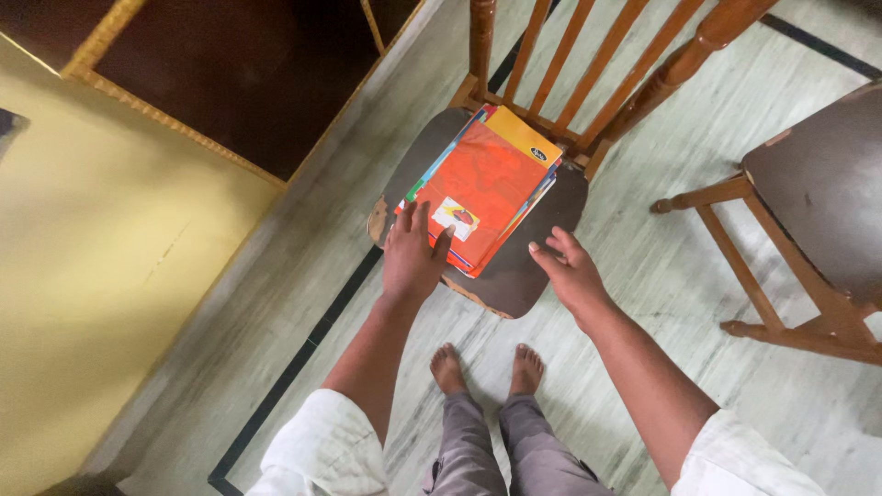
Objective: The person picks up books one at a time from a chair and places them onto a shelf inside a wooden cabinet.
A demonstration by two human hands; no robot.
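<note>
Left hand [411, 260] fingers [421, 219] spreading flat, pressing down on near corner of book stack [484, 184]; not gripping. Right hand [568, 269] fingers [554, 244] lying loosely open, hovering just right of stack, apart from it, holding nothing. Stack sitting on dark seat of wooden chair [514, 276], orange cover on top, edges uneven. Judging progress: stack resting in place, not lifted, squaring-up unfinished. Second chair [818, 193] standing far right; bare feet [487, 367] near, on pale floor [698, 276].
</note>
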